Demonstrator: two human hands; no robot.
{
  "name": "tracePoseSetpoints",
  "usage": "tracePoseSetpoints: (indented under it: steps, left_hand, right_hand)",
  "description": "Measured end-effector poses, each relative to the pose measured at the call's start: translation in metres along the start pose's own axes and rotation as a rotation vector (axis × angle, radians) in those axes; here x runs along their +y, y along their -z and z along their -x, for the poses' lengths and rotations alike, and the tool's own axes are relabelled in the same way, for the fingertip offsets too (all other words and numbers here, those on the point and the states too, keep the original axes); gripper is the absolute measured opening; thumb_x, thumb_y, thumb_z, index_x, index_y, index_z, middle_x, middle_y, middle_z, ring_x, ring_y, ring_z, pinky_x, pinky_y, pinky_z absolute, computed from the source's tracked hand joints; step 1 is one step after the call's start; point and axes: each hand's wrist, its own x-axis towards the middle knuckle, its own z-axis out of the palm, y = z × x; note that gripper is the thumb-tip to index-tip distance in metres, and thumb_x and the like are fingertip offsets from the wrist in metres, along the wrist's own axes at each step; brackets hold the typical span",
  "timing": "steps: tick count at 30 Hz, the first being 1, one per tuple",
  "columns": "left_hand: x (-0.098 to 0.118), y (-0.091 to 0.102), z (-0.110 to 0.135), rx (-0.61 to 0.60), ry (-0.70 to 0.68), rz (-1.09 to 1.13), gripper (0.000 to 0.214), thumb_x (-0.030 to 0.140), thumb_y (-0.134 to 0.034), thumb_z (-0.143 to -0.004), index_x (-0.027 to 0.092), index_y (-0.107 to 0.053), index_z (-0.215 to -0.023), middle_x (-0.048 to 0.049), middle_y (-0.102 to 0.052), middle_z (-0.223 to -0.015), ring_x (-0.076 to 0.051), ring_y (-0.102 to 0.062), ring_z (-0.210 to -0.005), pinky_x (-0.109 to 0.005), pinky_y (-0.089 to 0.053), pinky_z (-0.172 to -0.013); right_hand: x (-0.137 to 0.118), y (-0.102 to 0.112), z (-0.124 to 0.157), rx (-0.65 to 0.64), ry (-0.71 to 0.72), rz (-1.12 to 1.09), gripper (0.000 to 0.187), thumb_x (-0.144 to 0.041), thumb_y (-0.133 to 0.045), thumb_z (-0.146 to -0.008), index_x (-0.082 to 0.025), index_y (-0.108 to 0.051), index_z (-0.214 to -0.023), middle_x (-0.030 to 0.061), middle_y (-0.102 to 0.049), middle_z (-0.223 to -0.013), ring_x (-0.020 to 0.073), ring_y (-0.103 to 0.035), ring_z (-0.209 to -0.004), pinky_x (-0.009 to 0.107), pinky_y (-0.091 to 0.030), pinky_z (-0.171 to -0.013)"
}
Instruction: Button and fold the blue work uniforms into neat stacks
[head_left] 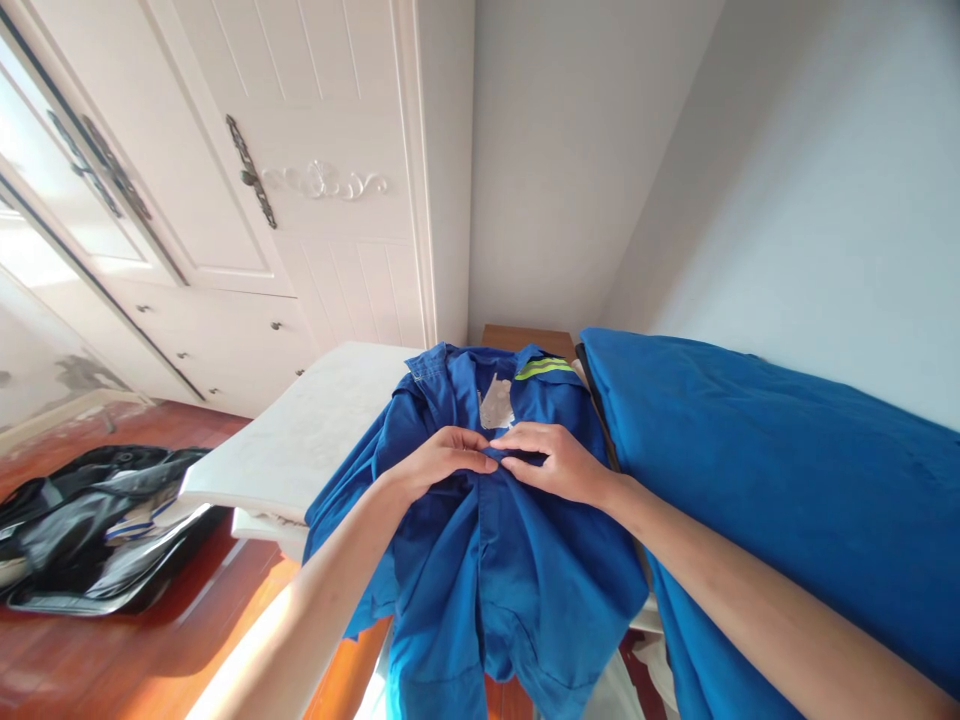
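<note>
A blue work jacket (555,560) with a yellow-green reflective strip (544,367) is spread over a white surface, its lower part hanging down towards me. Through its collar opening a pale patch (496,402) shows. My left hand (450,455) pinches the front edge of the jacket at mid-chest, thumb and fingers together. Just opposite, with fingertips almost meeting the left ones, my right hand (551,460) pinches the same front edge. The small bit of cloth or fastener between the fingertips is hidden.
On the right lies a large blue cloth-covered surface (772,470) against the wall. A white padded bench (300,430) extends left beneath the jacket. White wardrobe doors (337,120) stand behind. An open black suitcase (97,530) with things in it rests on the reddish wooden floor (195,640).
</note>
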Motion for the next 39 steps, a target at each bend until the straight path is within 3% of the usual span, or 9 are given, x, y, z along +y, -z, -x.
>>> tracePoseSetpoints:
  steps: [6, 13, 20, 30, 39]
  left_hand:
    - [0.001, 0.0, 0.003, -0.024, -0.046, 0.009, 0.017, 0.028, -0.075, -0.067, 0.013, -0.069, -0.069, 0.0011, -0.058, -0.06, -0.011, -0.045, -0.061, -0.025, -0.032, -0.06]
    - [0.002, -0.001, 0.004, -0.002, 0.003, 0.041, 0.021, 0.031, -0.077, -0.065, 0.013, -0.073, -0.075, -0.0018, -0.065, -0.07, -0.014, -0.053, -0.069, -0.026, -0.04, -0.07]
    - [0.0, -0.004, 0.003, 0.034, 0.0, 0.009, 0.018, 0.031, -0.074, -0.064, 0.014, -0.072, -0.073, -0.0023, -0.065, -0.072, -0.015, -0.053, -0.07, -0.024, -0.041, -0.066]
    - [-0.016, -0.005, -0.005, 0.061, -0.089, -0.152, 0.019, 0.032, -0.065, -0.071, 0.014, -0.068, -0.071, 0.0007, -0.057, -0.064, -0.011, -0.044, -0.06, -0.024, -0.033, -0.058]
    - [-0.012, -0.01, 0.001, 0.064, -0.152, -0.26, 0.019, 0.032, -0.06, -0.074, 0.014, -0.058, -0.069, 0.0052, -0.04, -0.058, -0.008, -0.029, -0.054, -0.024, -0.019, -0.05]
  right_hand:
    - [0.003, -0.003, -0.001, 0.034, 0.015, 0.005, 0.027, -0.014, -0.057, -0.087, -0.024, -0.073, -0.107, 0.0058, -0.075, -0.1, 0.0192, -0.069, -0.093, 0.035, -0.056, -0.086]
    - [0.003, -0.003, 0.001, 0.024, 0.019, 0.022, 0.027, -0.016, -0.059, -0.086, -0.021, -0.071, -0.109, 0.0076, -0.074, -0.103, 0.0201, -0.069, -0.096, 0.036, -0.055, -0.089]
    - [0.0, -0.004, 0.001, -0.001, -0.002, 0.067, 0.023, -0.02, -0.063, -0.084, -0.02, -0.069, -0.106, 0.0075, -0.073, -0.1, 0.0199, -0.068, -0.092, 0.034, -0.054, -0.085]
    - [-0.005, -0.012, 0.002, -0.106, -0.016, 0.439, 0.018, -0.014, -0.058, -0.081, -0.017, -0.065, -0.097, 0.0068, -0.067, -0.091, 0.0199, -0.064, -0.085, 0.029, -0.049, -0.075]
    - [-0.004, -0.011, -0.002, -0.041, -0.153, 0.102, 0.017, -0.009, -0.061, -0.075, -0.018, -0.063, -0.089, 0.0035, -0.068, -0.089, 0.0183, -0.063, -0.086, 0.029, -0.047, -0.079]
